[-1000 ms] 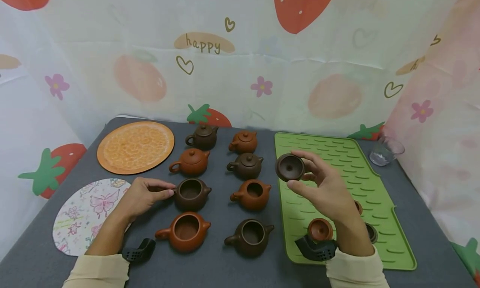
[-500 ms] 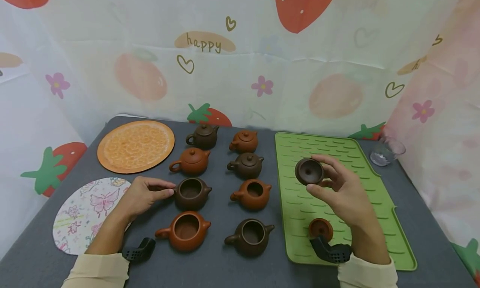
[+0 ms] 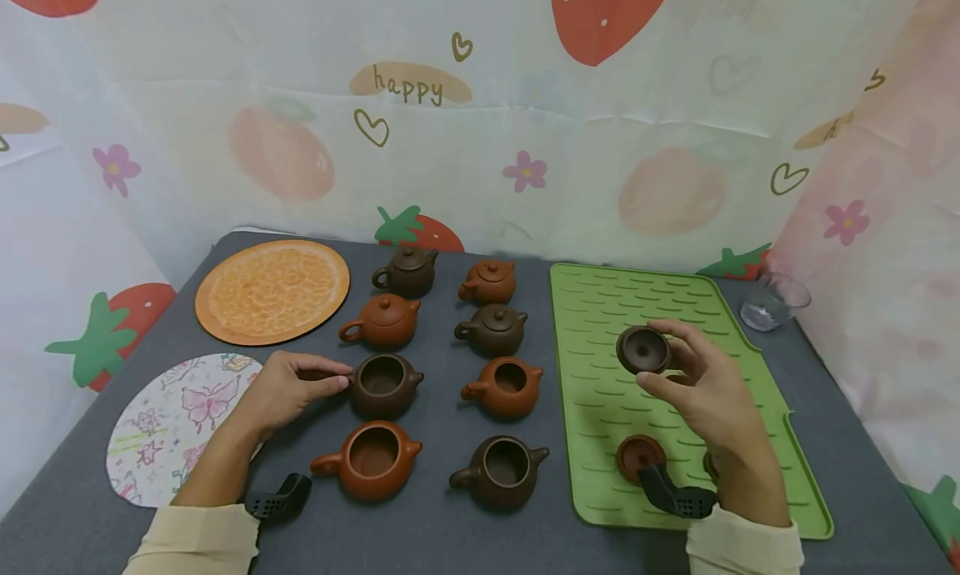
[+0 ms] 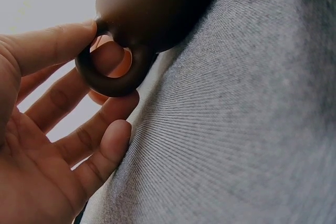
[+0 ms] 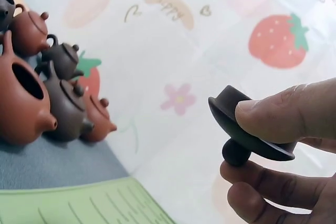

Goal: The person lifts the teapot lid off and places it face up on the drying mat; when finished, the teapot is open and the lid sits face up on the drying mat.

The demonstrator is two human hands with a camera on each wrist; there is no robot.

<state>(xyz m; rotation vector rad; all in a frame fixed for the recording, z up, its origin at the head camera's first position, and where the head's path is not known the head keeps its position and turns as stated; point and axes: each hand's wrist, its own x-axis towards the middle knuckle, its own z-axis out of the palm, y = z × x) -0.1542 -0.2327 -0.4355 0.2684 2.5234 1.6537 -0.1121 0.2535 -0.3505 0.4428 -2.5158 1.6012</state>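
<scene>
My left hand (image 3: pixel 288 394) pinches the handle (image 4: pixel 113 83) of a dark brown, lidless teapot (image 3: pixel 384 387) on the table; the left wrist view shows thumb and fingers about the loop. Over the green mat, my right hand (image 3: pixel 708 387) holds a dark brown teapot lid (image 3: pixel 643 349) by its rim. Its hollow underside faces up, and in the right wrist view the knob points down. A red-brown lid (image 3: pixel 640 457) lies on the mat below, partly covered by the wrist camera mount. Another lid (image 3: pixel 710 465) there is mostly hidden behind my right wrist.
Lidless teapots stand nearby: an orange-brown one (image 3: pixel 510 387), a red-brown one (image 3: pixel 375 461) and a dark one (image 3: pixel 502 472). Several lidded teapots (image 3: pixel 386 320) stand farther back. The green mat (image 3: pixel 615 308) lies right, a glass (image 3: pixel 772 301) beyond it. Round placemats (image 3: pixel 272 292) lie left.
My right hand has carried the dark lid rightward and slightly nearer over the green mat. The left hand has stayed at the teapot handle.
</scene>
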